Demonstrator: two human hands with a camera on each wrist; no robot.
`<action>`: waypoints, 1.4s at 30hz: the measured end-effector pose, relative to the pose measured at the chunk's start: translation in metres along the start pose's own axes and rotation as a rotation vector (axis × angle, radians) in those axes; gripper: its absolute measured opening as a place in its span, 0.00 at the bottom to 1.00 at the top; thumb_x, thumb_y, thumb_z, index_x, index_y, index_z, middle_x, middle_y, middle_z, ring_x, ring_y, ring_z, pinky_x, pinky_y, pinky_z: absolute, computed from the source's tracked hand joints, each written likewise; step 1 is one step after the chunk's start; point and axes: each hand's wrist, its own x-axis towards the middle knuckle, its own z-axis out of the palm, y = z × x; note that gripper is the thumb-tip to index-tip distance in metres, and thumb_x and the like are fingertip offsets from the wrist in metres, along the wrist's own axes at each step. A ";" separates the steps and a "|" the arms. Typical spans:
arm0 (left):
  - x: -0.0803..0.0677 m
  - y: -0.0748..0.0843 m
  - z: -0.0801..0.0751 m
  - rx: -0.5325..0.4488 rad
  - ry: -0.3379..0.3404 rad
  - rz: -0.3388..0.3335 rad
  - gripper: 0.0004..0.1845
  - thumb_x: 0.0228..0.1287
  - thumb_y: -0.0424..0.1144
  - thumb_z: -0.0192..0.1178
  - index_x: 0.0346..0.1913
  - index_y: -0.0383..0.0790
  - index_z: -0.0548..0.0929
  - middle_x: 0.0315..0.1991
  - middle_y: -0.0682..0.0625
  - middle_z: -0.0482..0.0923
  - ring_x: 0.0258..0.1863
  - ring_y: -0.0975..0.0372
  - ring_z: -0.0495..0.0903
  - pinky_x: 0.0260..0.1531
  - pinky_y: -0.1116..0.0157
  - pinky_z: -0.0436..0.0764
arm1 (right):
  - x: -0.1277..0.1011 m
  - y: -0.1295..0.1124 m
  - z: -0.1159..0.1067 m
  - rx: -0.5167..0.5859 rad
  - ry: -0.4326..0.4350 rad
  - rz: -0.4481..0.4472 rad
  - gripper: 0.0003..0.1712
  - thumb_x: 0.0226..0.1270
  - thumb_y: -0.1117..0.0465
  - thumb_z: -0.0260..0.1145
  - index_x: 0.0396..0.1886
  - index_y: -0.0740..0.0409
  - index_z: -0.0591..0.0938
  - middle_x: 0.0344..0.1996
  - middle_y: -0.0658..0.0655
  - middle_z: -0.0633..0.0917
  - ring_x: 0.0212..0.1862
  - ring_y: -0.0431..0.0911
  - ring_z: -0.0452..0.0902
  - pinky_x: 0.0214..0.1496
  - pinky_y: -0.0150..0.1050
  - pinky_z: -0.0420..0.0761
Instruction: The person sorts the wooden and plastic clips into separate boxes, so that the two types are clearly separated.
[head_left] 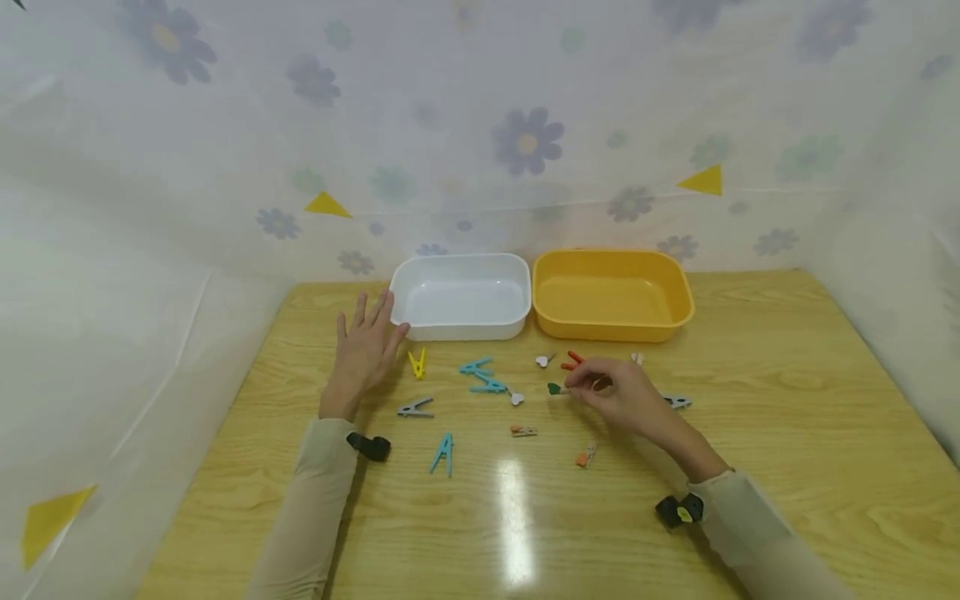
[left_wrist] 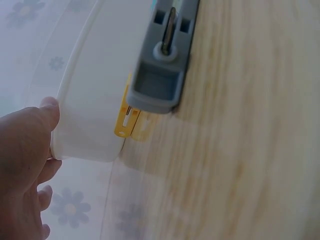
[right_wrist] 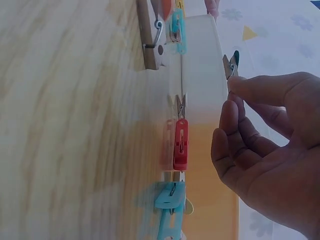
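My right hand (head_left: 618, 396) pinches a small wooden clothespin with a green heart (head_left: 554, 388) between thumb and fingertips. In the right wrist view, the green-heart clothespin (right_wrist: 231, 66) points up out of the fingertips. Fingers spread and fairly straight, my left hand (head_left: 363, 354) rests against the left end of the white tub (head_left: 461, 332). The left wrist view has the thumb (left_wrist: 49, 112) at the tub's rim. Near that hand lie a yellow clothespin (head_left: 417, 364) and a grey clothespin (head_left: 416, 407). A red clothespin (head_left: 573, 360) lies just beyond the right fingers.
An orange tub (head_left: 613, 332) stands right of the white one. Blue clothespins (head_left: 444, 454) and small wooden ones with orange (head_left: 522, 431) or white hearts (head_left: 516, 399) lie scattered on the table (head_left: 360, 533). Another grey clothespin (head_left: 677, 402) lies behind the right wrist. Flowered cloth hangs behind.
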 end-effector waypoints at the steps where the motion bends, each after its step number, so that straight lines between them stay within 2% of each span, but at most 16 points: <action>1: 0.000 0.000 0.000 -0.001 -0.001 -0.002 0.40 0.81 0.65 0.30 0.84 0.43 0.44 0.84 0.47 0.44 0.82 0.48 0.33 0.73 0.33 0.36 | 0.001 -0.001 0.000 0.000 0.001 0.003 0.06 0.66 0.68 0.74 0.38 0.53 0.89 0.33 0.47 0.87 0.36 0.41 0.82 0.41 0.40 0.86; 8: 0.000 -0.002 0.001 0.000 0.003 -0.003 0.40 0.82 0.65 0.29 0.84 0.43 0.44 0.84 0.47 0.44 0.82 0.48 0.33 0.73 0.33 0.37 | 0.006 -0.006 0.000 0.001 0.017 0.014 0.04 0.68 0.65 0.73 0.39 0.53 0.89 0.35 0.49 0.88 0.37 0.41 0.82 0.42 0.41 0.85; 15: 0.001 -0.001 0.001 -0.010 0.004 0.006 0.41 0.81 0.66 0.27 0.84 0.43 0.44 0.83 0.46 0.45 0.82 0.47 0.33 0.73 0.32 0.38 | 0.012 -0.010 0.000 0.023 0.034 0.007 0.05 0.68 0.67 0.73 0.40 0.55 0.89 0.36 0.49 0.88 0.38 0.43 0.83 0.43 0.43 0.85; 19: 0.001 -0.001 0.001 -0.004 0.004 0.005 0.41 0.80 0.66 0.27 0.84 0.44 0.44 0.84 0.48 0.43 0.82 0.47 0.35 0.73 0.32 0.38 | 0.016 -0.011 0.000 0.037 0.038 -0.007 0.06 0.68 0.68 0.72 0.41 0.54 0.89 0.37 0.49 0.88 0.38 0.43 0.83 0.41 0.42 0.86; 26: 0.000 -0.002 0.000 -0.031 0.004 0.002 0.41 0.81 0.66 0.29 0.84 0.44 0.45 0.84 0.48 0.42 0.82 0.50 0.31 0.73 0.33 0.35 | 0.024 -0.016 -0.001 0.036 0.035 0.013 0.06 0.68 0.66 0.73 0.42 0.53 0.89 0.37 0.47 0.88 0.38 0.44 0.83 0.40 0.40 0.86; 36: -0.003 0.002 -0.004 -0.023 0.034 0.022 0.39 0.83 0.62 0.34 0.83 0.41 0.46 0.83 0.45 0.47 0.82 0.44 0.40 0.72 0.31 0.38 | 0.038 -0.022 0.001 0.073 0.057 -0.010 0.05 0.68 0.65 0.73 0.42 0.55 0.89 0.36 0.49 0.88 0.38 0.45 0.83 0.39 0.40 0.85; 42: -0.003 0.002 -0.003 -0.019 0.024 0.015 0.40 0.82 0.63 0.32 0.84 0.42 0.45 0.83 0.46 0.46 0.82 0.46 0.38 0.73 0.32 0.35 | 0.050 -0.025 0.005 0.065 0.067 -0.016 0.05 0.68 0.64 0.73 0.42 0.54 0.89 0.35 0.49 0.88 0.38 0.45 0.83 0.39 0.43 0.86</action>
